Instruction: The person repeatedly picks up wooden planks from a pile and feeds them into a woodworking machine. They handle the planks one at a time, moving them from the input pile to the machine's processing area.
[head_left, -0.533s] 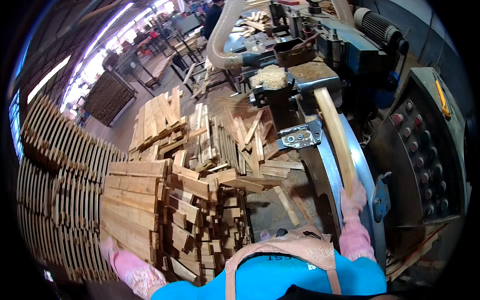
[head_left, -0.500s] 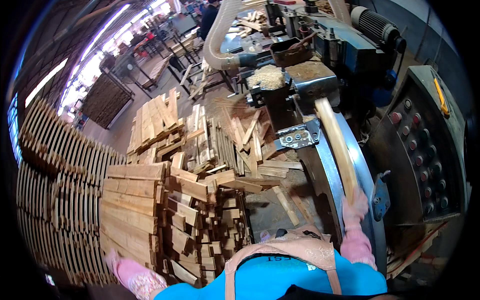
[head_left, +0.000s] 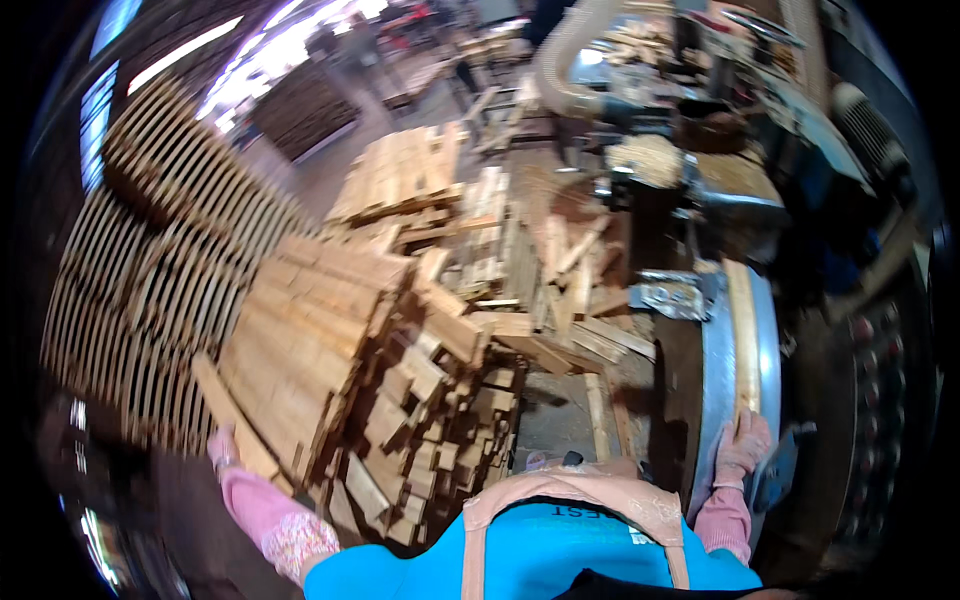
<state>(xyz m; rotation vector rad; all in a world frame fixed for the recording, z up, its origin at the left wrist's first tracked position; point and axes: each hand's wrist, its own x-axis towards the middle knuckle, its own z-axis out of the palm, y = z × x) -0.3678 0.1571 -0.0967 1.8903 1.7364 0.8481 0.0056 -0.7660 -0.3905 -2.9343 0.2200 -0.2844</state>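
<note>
My left hand (head_left: 224, 447), in a pink sleeve, grips the left edge of a wooden board (head_left: 236, 418). This board lies slanted along the left side of a stack of flat planks (head_left: 300, 325). My right hand (head_left: 742, 447) is closed round the near end of a long, narrow wooden strip (head_left: 742, 340). The strip rests lengthwise on the shiny metal bed (head_left: 715, 385) of a woodworking machine, its far end toward the machine's housing. Motion blurs part of the picture, and the fingers of my left hand are small in it.
Tall stacks of slats (head_left: 165, 300) stand at the left. Loose offcuts (head_left: 575, 265) cover the floor between planks and machine. A metal bracket (head_left: 672, 296) juts from the bed's left side. A dark control panel (head_left: 875, 380) stands at right; a ribbed hose (head_left: 555, 65) hangs behind.
The view has swung left. My left hand now has a board slanted out at the stack's left side. My right hand stays on the wooden strip on the machine bed.
</note>
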